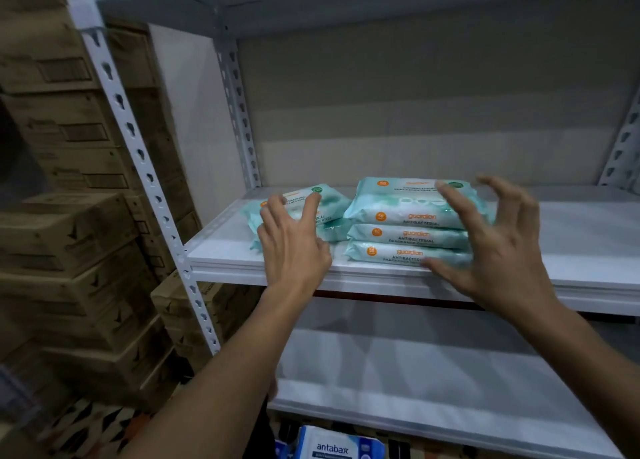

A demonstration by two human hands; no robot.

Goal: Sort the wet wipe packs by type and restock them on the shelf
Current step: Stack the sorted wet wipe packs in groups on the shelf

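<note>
Two spread, empty hands, left hand (291, 247) and right hand (498, 247), flanked the stack of green packs (408, 230) on the shelf (571, 250), probably squaring it.

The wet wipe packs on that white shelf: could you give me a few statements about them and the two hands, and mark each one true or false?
1. The stack of teal packs stands on the middle shelf. True.
2. The right hand grips a pack lifted clear of the shelf. False: its fingers are spread open around the stack, which rests on the shelf.
3. The left hand reaches to the smaller pile of packs left of the stack. True.
4. A blue antabax pack lies on top of the teal stack. False: it sits low down, at the bottom edge of the view.
5. Cardboard boxes are piled left of the shelf frame. True.
</note>
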